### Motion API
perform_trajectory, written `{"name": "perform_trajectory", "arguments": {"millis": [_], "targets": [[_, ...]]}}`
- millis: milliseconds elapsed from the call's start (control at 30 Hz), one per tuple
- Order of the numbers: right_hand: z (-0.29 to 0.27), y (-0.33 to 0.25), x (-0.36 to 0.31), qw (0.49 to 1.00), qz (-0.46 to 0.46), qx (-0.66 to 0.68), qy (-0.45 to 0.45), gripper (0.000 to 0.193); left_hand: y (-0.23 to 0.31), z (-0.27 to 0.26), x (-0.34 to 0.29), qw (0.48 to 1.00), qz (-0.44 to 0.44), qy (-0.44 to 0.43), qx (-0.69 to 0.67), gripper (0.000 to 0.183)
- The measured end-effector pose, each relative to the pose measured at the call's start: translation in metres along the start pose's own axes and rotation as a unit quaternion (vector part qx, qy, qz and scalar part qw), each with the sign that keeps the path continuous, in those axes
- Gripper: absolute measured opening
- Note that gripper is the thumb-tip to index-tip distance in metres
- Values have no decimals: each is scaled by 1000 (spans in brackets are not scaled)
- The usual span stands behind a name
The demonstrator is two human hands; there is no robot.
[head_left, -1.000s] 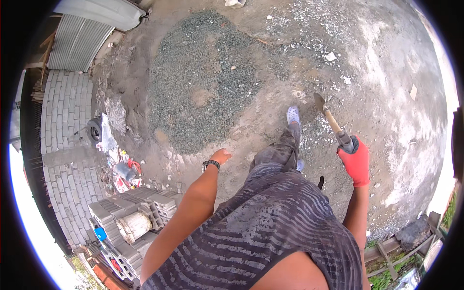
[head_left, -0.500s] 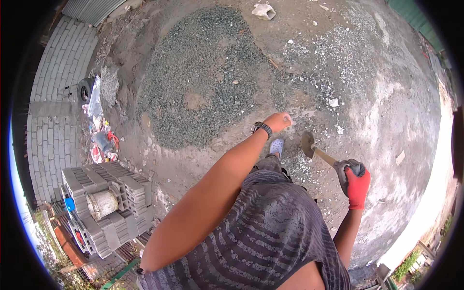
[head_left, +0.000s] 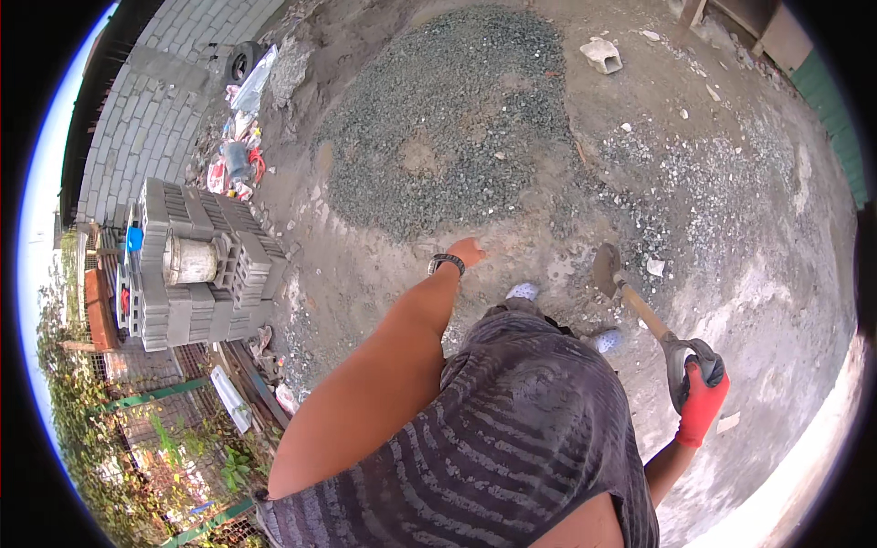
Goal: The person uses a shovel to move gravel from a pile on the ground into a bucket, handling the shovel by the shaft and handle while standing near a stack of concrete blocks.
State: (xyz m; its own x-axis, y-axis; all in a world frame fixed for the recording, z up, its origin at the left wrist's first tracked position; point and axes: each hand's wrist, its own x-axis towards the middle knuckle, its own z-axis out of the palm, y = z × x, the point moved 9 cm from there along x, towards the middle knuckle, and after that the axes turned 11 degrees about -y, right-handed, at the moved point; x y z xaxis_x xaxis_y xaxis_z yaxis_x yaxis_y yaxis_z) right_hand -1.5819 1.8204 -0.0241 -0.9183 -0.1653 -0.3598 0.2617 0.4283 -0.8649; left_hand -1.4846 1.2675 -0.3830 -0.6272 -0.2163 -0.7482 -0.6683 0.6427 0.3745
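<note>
Blocks (head_left: 194,309) left, gravel (head_left: 470,119) ahead, shovel (head_left: 645,313) right.

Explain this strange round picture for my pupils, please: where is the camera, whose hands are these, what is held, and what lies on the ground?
There is no machine at work, just a person. A wide fisheye camera worn on the head looks down, so straight edges bend near the rim. The right hand, in a red and dark glove, grips the handle of a shovel. The bare left hand, with a wristwatch above it, shows nothing held. On the ground lie a broad gravel heap and a hollow concrete block. At left, a whitish bucket sits among stacked concrete blocks, with a tyre farther off.
</note>
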Motion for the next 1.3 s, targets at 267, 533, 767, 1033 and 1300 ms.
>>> {"name": "perform_trajectory", "arguments": {"millis": [267,533,767,1033,1300], "targets": [[-67,15,102,989,-104,-36,-100,30,-13,78,-97,988,-105,60,-97,37],[-76,49,161,977,-127,-111,-129,28,125,116,-141,988,-45,84,-119,44],[-98,34,217,988,-50,-94,-108,27,63,191,-76,972,-99,-5,-215,39],[-101,52,233,997,5,-37,-60,26,132,191,43,936,-107,-102,-319,33],[-75,10,217,984,37,-36,-171,27,353,194,145,922,-6,-237,-307,54]]}}
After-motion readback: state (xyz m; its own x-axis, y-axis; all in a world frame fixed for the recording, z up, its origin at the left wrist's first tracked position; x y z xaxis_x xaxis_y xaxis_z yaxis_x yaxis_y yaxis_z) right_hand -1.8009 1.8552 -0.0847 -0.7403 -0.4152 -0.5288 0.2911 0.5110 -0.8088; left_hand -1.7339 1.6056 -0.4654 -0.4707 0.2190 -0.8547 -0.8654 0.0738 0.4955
